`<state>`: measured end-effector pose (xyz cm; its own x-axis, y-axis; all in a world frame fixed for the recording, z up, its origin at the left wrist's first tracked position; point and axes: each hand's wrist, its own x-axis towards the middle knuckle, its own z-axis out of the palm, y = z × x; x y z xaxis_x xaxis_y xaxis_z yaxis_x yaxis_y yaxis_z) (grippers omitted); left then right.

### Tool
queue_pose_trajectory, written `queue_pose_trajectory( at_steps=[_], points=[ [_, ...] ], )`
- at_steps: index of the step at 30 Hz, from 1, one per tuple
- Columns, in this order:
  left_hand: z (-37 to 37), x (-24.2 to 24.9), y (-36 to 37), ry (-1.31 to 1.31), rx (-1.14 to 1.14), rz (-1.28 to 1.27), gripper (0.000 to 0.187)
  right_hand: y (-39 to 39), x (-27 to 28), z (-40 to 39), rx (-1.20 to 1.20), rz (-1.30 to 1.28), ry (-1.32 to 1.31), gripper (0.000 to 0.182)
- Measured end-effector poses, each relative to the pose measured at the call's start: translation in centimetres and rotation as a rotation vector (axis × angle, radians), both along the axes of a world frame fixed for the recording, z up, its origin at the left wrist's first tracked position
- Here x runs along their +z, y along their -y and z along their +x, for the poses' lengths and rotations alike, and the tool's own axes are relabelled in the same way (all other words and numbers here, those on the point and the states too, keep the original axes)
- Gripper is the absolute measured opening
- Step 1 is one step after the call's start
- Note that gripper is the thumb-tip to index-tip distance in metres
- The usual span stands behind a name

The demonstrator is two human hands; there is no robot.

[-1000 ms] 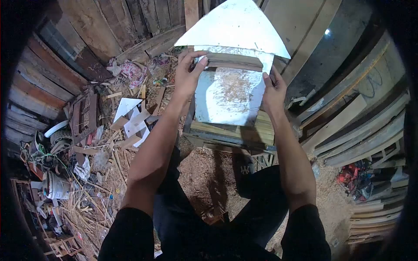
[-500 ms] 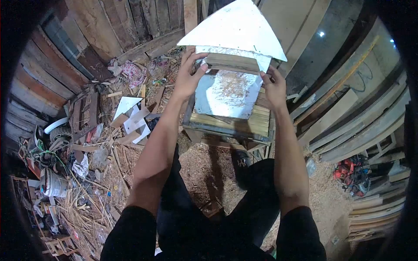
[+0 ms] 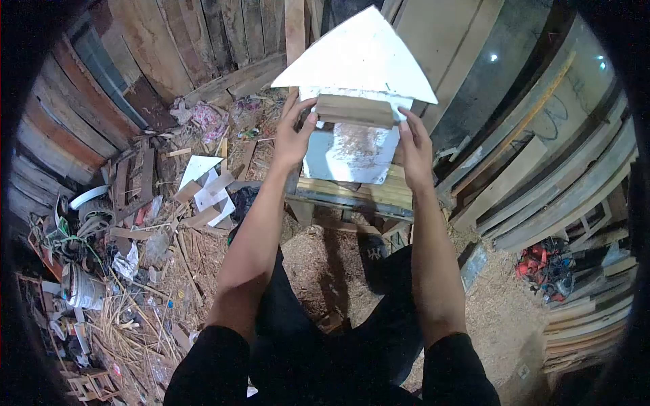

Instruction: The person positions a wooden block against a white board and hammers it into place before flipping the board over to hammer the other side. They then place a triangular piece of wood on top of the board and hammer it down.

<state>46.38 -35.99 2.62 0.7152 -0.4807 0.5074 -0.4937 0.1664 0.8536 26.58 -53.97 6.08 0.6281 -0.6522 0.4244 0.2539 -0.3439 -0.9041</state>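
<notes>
Between my hands is a small house-shaped wooden piece with a white triangular board (image 3: 359,61) at its top. Below the triangle runs a bare brown wooden strip (image 3: 355,109). My left hand (image 3: 296,135) grips the left side, thumb in front and fingers around the edge. On the opposite side, my right hand (image 3: 415,145) is closed on the edge near the strip's end. Under the piece lies a scuffed white board (image 3: 352,159), on a low bench with a yellowish slatted top (image 3: 318,191).
Wood scraps and white offcuts (image 3: 215,196) litter the sawdust-covered floor at left, near a dirty white bucket (image 3: 82,287). Long boards (image 3: 562,196) lean along the right side, with a red power tool (image 3: 535,262) by them. A plank wall (image 3: 169,47) stands behind.
The house-shaped piece has tilted, showing more of the brown strip's face, and sits slightly lower and further left in view. Both hands keep their hold; the right hand has shifted left and down.
</notes>
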Motion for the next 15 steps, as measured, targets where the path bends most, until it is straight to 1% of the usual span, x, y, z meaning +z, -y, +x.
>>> queue_pose_trajectory(
  at_steps=[1,3,4,7,9,10,13,15],
  points=[
    [-0.1,0.1,-0.1,0.053,0.01,0.045,0.039,-0.1,0.1,0.1,-0.001,0.01,-0.008,0.042],
    [-0.2,0.2,0.1,0.001,0.003,0.054,0.038,0.3,0.0,0.6,0.026,-0.068,-0.149,0.051],
    [-0.1,0.1,0.2,-0.016,0.002,0.039,0.038,0.3,-0.1,0.7,0.002,-0.019,-0.185,0.054],
    [0.7,-0.4,0.7,-0.024,0.012,0.016,0.037,0.4,-0.1,1.3,-0.031,-0.067,-0.196,0.052],
    [0.9,-0.6,0.8,0.02,0.018,0.034,0.036,0.6,-0.6,2.0,-0.068,-0.084,-0.192,0.051],
    [1.0,-0.7,0.8,0.015,0.022,0.037,0.036,0.7,-0.9,2.1,-0.108,-0.103,-0.188,0.05],
    [1.6,-1.2,1.2,-0.059,-0.024,-0.011,0.037,0.2,-0.2,1.9,-0.104,-0.095,-0.198,0.05],
    [1.9,-1.1,1.0,0.024,-0.018,0.093,0.045,0.6,-0.6,2.1,-0.107,-0.119,-0.193,0.05]
  ],
)
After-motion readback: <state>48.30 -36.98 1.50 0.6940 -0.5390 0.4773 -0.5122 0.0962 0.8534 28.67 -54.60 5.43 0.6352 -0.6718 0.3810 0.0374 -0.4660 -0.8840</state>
